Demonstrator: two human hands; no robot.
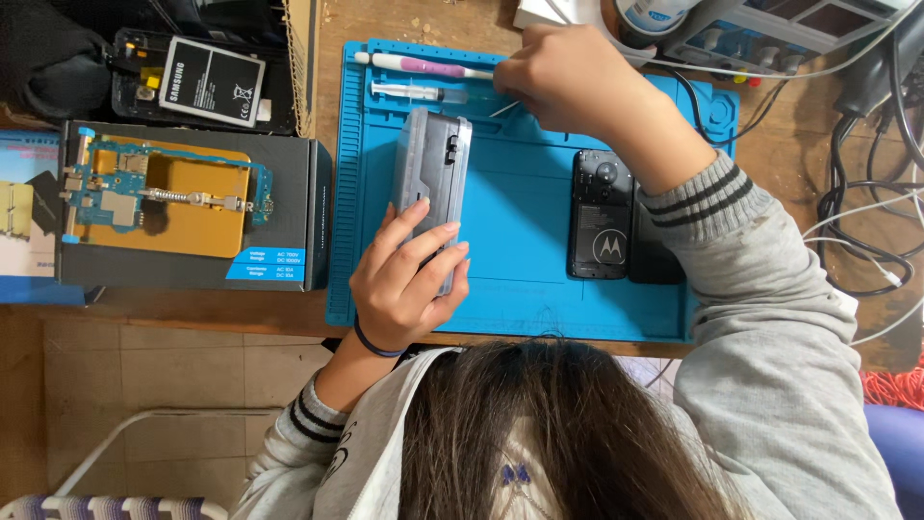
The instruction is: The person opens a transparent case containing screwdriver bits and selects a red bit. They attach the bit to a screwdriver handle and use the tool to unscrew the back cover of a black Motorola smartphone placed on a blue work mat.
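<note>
Fingers (423, 226) of the left hand (404, 279) wrap round a grey box (433, 178) and keep it standing on its edge on the blue mat (520, 212). That grip is closed tight on the box, thumb on one side and fingers on the other. The box sits near the left side of the mat, just in front of the person.

The right hand (568, 82) is up at the far edge of the mat. Its grip is closed on a thin white stick (505, 108), and I cannot tell what kind of tool it is. Just beside this hand lie a pink and white pen (423, 65) and a clear syringe (414, 91), both flat on the mat.

A black phone (602, 217) with its back off lies on the mat under the right arm. Left of the mat, a green and gold circuit board (159, 193) rests on a dark box (289, 193), and a phone battery (212, 82) lies behind it. Cables (866, 221) trail over the wooden surface (404, 19) on the right.

It looks like the picking-a-tool step: one hand steadies the box while the other fetches something. A next move would need the tool brought gently over to the box, with the left hand kept steady.
</note>
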